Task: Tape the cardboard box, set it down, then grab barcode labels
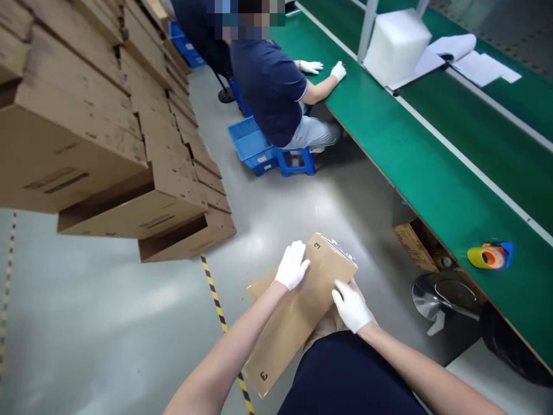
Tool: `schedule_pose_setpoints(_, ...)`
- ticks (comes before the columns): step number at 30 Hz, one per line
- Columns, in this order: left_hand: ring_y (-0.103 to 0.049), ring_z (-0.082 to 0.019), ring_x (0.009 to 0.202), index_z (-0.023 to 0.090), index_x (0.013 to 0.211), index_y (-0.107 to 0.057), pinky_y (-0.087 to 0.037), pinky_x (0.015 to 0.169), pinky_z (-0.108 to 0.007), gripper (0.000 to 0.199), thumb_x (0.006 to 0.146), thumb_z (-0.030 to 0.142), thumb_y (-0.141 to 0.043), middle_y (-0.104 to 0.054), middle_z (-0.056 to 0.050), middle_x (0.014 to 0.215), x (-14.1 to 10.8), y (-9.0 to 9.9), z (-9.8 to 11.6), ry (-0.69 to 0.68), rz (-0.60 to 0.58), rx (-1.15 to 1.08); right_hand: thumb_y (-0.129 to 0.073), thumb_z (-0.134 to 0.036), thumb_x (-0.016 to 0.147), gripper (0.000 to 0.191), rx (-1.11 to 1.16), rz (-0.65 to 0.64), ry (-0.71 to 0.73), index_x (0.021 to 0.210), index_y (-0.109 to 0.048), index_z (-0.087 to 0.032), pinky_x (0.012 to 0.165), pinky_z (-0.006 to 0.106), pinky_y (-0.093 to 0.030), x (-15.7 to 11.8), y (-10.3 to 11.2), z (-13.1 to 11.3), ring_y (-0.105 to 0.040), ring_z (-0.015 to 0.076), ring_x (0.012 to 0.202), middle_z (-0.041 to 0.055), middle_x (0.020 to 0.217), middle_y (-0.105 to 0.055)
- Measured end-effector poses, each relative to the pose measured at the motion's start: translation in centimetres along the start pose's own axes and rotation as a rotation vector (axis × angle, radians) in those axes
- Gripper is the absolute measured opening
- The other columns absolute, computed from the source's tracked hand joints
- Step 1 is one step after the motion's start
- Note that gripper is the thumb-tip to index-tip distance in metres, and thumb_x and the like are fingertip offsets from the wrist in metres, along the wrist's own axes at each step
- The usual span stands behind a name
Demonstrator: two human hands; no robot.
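A flat brown cardboard piece in clear plastic lies tilted in front of my body, with a small black mark near each end. More brown material shows under it, partly hidden. My left hand, in a white glove, rests on its upper left part with the fingers stretched out. At its right edge is my right hand, also gloved in white, fingers bent and apart. Clear wrap crinkles past the far end of the cardboard.
Stacked cardboard boxes stand at the left. A green workbench runs along the right, holding a tape dispenser and a white foam block. A seated person works ahead, beside blue crates. A stool stands at right.
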State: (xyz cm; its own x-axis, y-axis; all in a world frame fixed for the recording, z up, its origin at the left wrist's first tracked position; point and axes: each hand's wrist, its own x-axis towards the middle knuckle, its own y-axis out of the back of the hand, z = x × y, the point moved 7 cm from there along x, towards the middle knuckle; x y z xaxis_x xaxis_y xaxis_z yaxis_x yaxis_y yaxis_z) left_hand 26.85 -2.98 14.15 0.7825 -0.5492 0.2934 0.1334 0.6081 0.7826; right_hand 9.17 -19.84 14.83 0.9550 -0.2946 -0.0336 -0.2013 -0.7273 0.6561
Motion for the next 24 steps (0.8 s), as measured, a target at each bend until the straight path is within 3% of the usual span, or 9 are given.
schedule_pose_setpoints(2, -0.014, -0.028, 0.162, 0.015, 0.161, -0.037, -0.003, 0.133, -0.049, 0.065, 0.100, 0.037, -0.047, -0.028, -0.013, 0.171, 1.6, -1.0, 4.7, -0.339, -0.078, 0.065, -0.050, -0.044, 0.094, 0.062, -0.251, 0.087, 0.250, 0.150, -0.055, -0.017, 0.133, 0.053, -0.011, 2.3, 1.3, -2.1, -0.018, 0.0336, 0.160, 0.0096, 0.169, -0.033)
schedule_pose_setpoints(4, -0.018, -0.029, 0.162, 0.017, 0.160, -0.039, -0.002, 0.133, -0.050, 0.069, 0.096, 0.037, -0.054, -0.035, -0.014, 0.169, 2.8, -2.4, 7.1, -0.503, -0.207, 0.104, -0.049, -0.037, 0.094, 0.070, -0.483, 0.114, 0.409, 0.157, -0.044, -0.007, 0.132, 0.057, -0.006, 4.5, 0.9, -2.8, -0.011, 0.0358, 0.161, 0.0147, 0.172, -0.024)
schedule_pose_setpoints(7, -0.016, -0.032, 0.162, 0.014, 0.160, -0.039, 0.001, 0.132, -0.053, 0.076, 0.093, 0.044, -0.060, -0.033, -0.016, 0.169, 4.3, -3.1, 7.6, -0.528, -0.289, 0.142, -0.052, -0.033, 0.092, 0.074, -0.574, 0.117, 0.436, 0.158, -0.041, -0.002, 0.131, 0.059, -0.006, 6.6, 0.0, -1.6, -0.011, 0.0386, 0.160, 0.0195, 0.170, -0.025)
schedule_pose_setpoints(11, -0.020, -0.035, 0.160, 0.014, 0.158, -0.040, -0.002, 0.132, -0.054, 0.084, 0.084, 0.044, -0.066, -0.034, -0.018, 0.168, 5.8, -1.5, 8.3, -0.532, -0.326, 0.154, -0.055, -0.027, 0.085, 0.079, -0.524, 0.186, 0.437, 0.158, -0.039, -0.002, 0.129, 0.057, -0.008, 7.7, 0.2, -2.8, -0.015, 0.0417, 0.157, 0.0218, 0.169, -0.028)
schedule_pose_setpoints(14, -0.044, -0.037, 0.145, 0.013, 0.142, -0.058, -0.014, 0.131, -0.050, 0.065, 0.080, 0.030, -0.065, -0.058, -0.020, 0.147, 8.2, -0.9, 10.2, -0.517, -0.382, 0.256, -0.056, -0.025, 0.081, 0.069, -0.474, 0.236, 0.254, 0.146, -0.050, -0.003, 0.121, 0.055, -0.026, 9.5, 2.2, -5.0, -0.043, 0.0422, 0.139, 0.0247, 0.149, -0.053)
schedule_pose_setpoints(17, -0.063, -0.037, 0.118, 0.011, 0.108, -0.074, -0.031, 0.122, -0.049, 0.034, 0.078, 0.017, -0.060, -0.071, -0.023, 0.111, 10.5, -2.4, 12.2, -0.429, -0.480, 0.384, -0.055, -0.023, 0.084, 0.043, -0.438, 0.170, 0.067, 0.121, -0.064, -0.004, 0.110, 0.051, -0.038, 9.4, 4.6, -5.0, -0.058, 0.0391, 0.118, 0.0239, 0.118, -0.068)
schedule_pose_setpoints(19, -0.066, -0.039, 0.108, 0.010, 0.100, -0.076, -0.042, 0.112, -0.051, 0.029, 0.077, 0.013, -0.058, -0.072, -0.024, 0.102, 10.9, -4.1, 13.7, -0.411, -0.521, 0.418, -0.054, -0.024, 0.086, 0.043, -0.388, 0.181, 0.095, 0.124, -0.065, -0.006, 0.114, 0.051, -0.036, 7.2, 6.1, -3.7, -0.055, 0.0400, 0.125, 0.0235, 0.122, -0.067)
schedule_pose_setpoints(21, -0.066, -0.040, 0.109, 0.009, 0.106, -0.075, -0.046, 0.105, -0.051, 0.035, 0.077, 0.010, -0.055, -0.072, -0.025, 0.107, 10.3, -5.8, 15.2, -0.418, -0.533, 0.419, -0.055, -0.026, 0.087, 0.051, -0.253, 0.219, 0.094, 0.135, -0.061, -0.011, 0.119, 0.049, -0.032, 4.1, 6.9, -0.6, -0.050, 0.0381, 0.135, 0.0210, 0.136, -0.063)
schedule_pose_setpoints(24, -0.064, -0.038, 0.118, 0.011, 0.121, -0.072, -0.046, 0.108, -0.049, 0.048, 0.077, 0.008, -0.053, -0.071, -0.023, 0.123, 8.8, -8.4, 17.5, -0.436, -0.558, 0.393, -0.054, -0.026, 0.087, 0.058, 0.038, 0.227, -0.226, 0.144, -0.056, -0.011, 0.120, 0.045, -0.035, 1.5, 6.3, 6.5, -0.051, 0.0343, 0.138, 0.0190, 0.144, -0.060)
